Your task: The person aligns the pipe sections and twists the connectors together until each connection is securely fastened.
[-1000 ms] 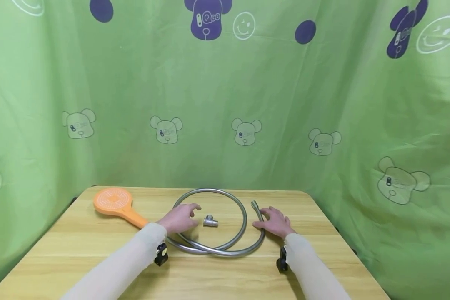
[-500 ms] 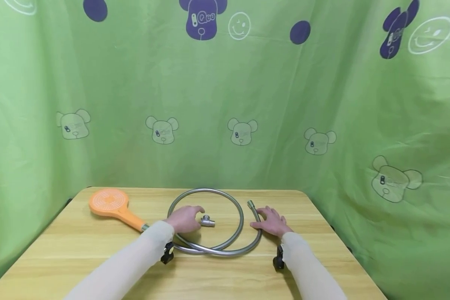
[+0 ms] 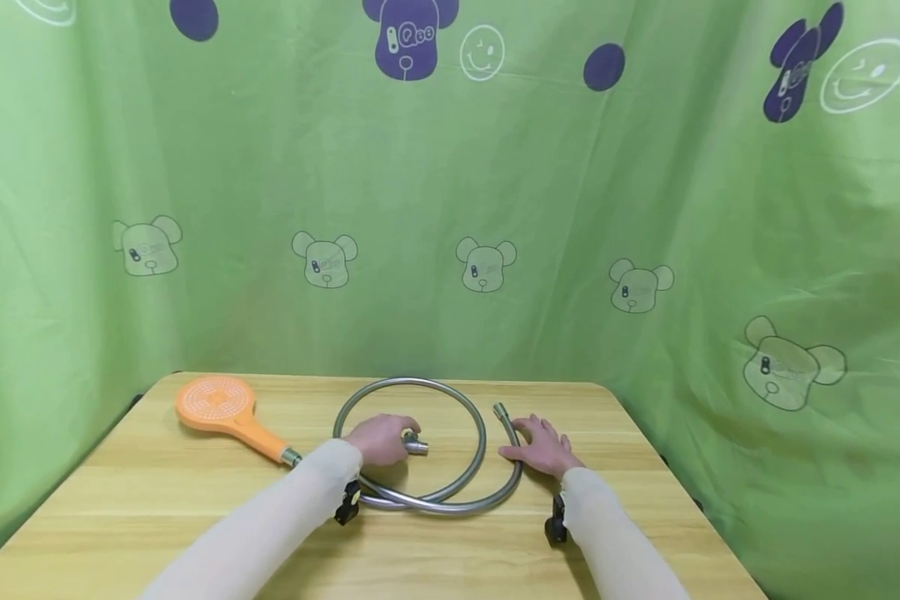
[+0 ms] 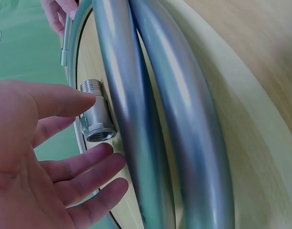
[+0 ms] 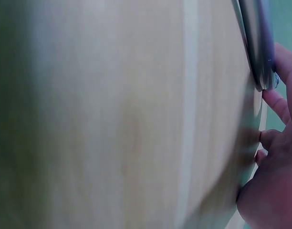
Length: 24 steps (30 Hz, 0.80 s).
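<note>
The small metal pipe piece (image 3: 417,448) is on the tabletop (image 3: 435,562), inside the big loop of the grey hose (image 3: 457,507). It is just to the right of the left hand (image 3: 378,439), so that hand is much nearer to it than the right hand (image 3: 543,450) is. Its long side runs mostly from left to right, and the end with the screw lines points right, away from the left hand. The left hand has its thumb and fingers spread apart, with the pipe piece by the gap; I cannot tell if the thumb touches it, but the fingers are not closed round it. The right hand has its thumb and first finger bent round the hose, just on the near side of the hose end (image 3: 501,411); how tight, I cannot tell. That end points to the far side and a bit left. The right side of the loop runs between the pipe piece and the right hand. The orange shower head (image 3: 215,398) is at the far left, well apart from both hands
</note>
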Available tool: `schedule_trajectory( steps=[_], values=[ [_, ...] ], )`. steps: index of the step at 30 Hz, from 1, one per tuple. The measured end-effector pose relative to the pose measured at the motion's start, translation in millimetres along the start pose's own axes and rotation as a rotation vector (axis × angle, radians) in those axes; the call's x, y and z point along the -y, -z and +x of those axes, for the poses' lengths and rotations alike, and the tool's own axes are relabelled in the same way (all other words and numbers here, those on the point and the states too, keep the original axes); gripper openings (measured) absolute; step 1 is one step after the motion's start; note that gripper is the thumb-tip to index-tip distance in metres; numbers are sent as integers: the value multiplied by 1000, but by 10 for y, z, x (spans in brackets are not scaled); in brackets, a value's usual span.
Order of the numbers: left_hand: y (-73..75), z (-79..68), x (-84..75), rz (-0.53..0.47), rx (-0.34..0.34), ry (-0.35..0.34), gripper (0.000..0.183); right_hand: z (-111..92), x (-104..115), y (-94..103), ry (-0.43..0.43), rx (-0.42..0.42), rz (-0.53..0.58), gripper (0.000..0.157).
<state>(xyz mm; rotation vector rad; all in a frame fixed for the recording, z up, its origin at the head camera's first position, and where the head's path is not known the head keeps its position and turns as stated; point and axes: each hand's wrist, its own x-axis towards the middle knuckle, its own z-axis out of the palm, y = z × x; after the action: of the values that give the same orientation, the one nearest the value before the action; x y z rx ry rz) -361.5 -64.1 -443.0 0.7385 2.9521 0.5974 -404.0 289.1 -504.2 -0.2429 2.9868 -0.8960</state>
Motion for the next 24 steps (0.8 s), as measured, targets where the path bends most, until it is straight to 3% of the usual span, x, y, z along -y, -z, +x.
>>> schedule_trajectory(
  steps=[8,24],
  values=[
    [-5,13,-46,10,5,24,46,-21,-14,-28,-6,0,-4,84],
    [-73,91,-4,-10,-65,21,31,-214,290,125,-8,8,-40,79]
  ],
)
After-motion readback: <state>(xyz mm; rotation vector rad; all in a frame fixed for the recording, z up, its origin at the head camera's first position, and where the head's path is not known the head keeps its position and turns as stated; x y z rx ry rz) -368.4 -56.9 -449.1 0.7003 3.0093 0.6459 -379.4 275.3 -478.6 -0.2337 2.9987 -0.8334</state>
